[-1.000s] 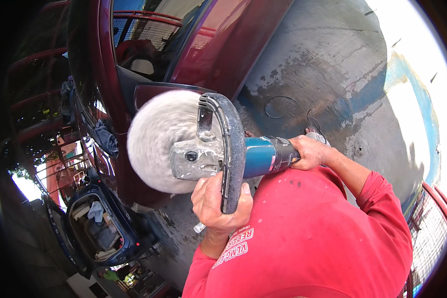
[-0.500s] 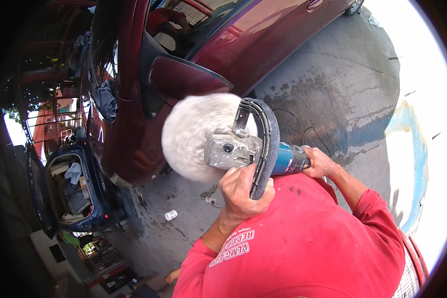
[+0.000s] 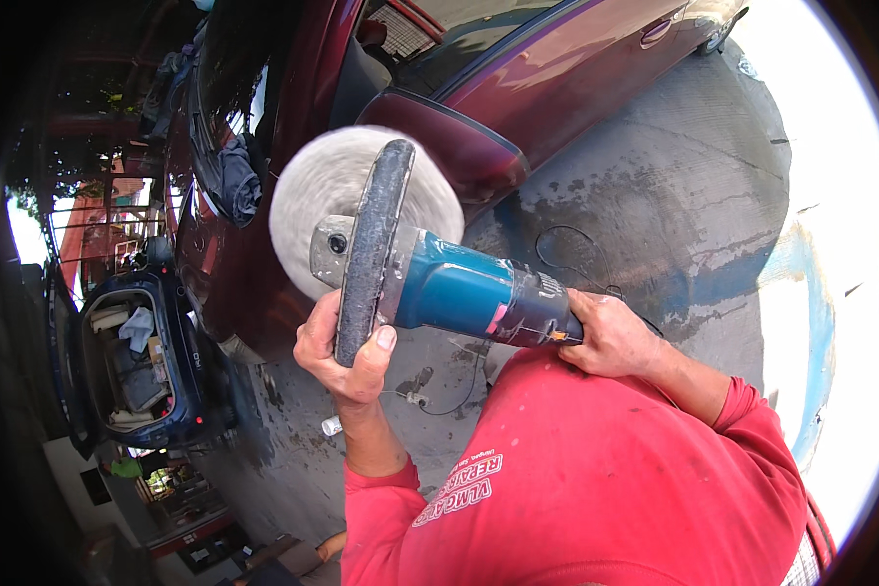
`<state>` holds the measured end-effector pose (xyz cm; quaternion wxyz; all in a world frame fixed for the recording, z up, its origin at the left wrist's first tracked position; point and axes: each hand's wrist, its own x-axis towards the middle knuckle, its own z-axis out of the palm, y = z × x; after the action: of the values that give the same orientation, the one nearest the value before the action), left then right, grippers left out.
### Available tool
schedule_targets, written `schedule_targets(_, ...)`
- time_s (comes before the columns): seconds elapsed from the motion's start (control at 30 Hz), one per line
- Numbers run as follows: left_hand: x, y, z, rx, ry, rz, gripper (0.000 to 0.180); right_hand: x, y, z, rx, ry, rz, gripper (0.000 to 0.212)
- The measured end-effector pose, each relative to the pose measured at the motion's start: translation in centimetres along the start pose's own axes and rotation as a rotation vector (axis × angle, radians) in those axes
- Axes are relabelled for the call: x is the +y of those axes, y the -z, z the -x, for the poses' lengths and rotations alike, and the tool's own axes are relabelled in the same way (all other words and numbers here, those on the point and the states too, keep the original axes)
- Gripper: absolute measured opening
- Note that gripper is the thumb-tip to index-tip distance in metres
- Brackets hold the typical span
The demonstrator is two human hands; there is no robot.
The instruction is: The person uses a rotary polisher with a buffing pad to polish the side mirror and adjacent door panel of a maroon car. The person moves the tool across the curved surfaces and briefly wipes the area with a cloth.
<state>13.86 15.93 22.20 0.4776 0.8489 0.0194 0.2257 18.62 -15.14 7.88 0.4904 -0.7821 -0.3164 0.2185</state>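
Note:
A teal and black power polisher (image 3: 459, 283) is held in front of my chest. My left hand (image 3: 349, 352) is closed round the lower end of its dark curved loop handle (image 3: 369, 249). Around the rear of the body my right hand (image 3: 615, 334) is wrapped. The round white buffing pad (image 3: 307, 186) looks blurred, as if spinning, and overlaps the dark red car's (image 3: 264, 234) front side beside its wing mirror (image 3: 449, 146). Whether the pad touches the paint I cannot tell, since the polisher head hides part of it.
A dark cord (image 3: 581, 256) trails over the wet-patched concrete floor (image 3: 654, 205). A white can-like object (image 3: 332, 426) is on the ground near my left forearm. A blue car (image 3: 190, 371) stands at the left with its back open. Dark cloth (image 3: 238, 181) lies by the red car's windscreen.
The polisher has moved left and slightly up, away from my body, and its loop handle has turned more upright. Both hands have stayed on it, and more of its teal body shows.

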Motion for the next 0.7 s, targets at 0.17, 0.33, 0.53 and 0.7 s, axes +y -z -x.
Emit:
schedule_targets(0.17,0.9,-1.0,-2.7,-0.085,0.012,0.211,0.040,-6.0,3.6,3.6,-0.033,-0.185,-0.159,0.066)
schedule_targets(0.33,2.6,-2.7,-4.5,-0.164,0.018,0.263,0.037,-8.3,4.6,6.2,-0.009,-0.274,-0.291,0.073)
schedule_targets(0.53,2.6,-1.6,-5.5,-0.127,-0.016,0.171,0.039,-8.9,2.7,4.7,0.067,-0.212,-0.307,0.068)
schedule_targets(0.7,1.6,-0.4,-5.7,-0.076,0.004,0.211,0.038,-8.5,2.9,2.9,0.024,-0.194,-0.234,0.069)
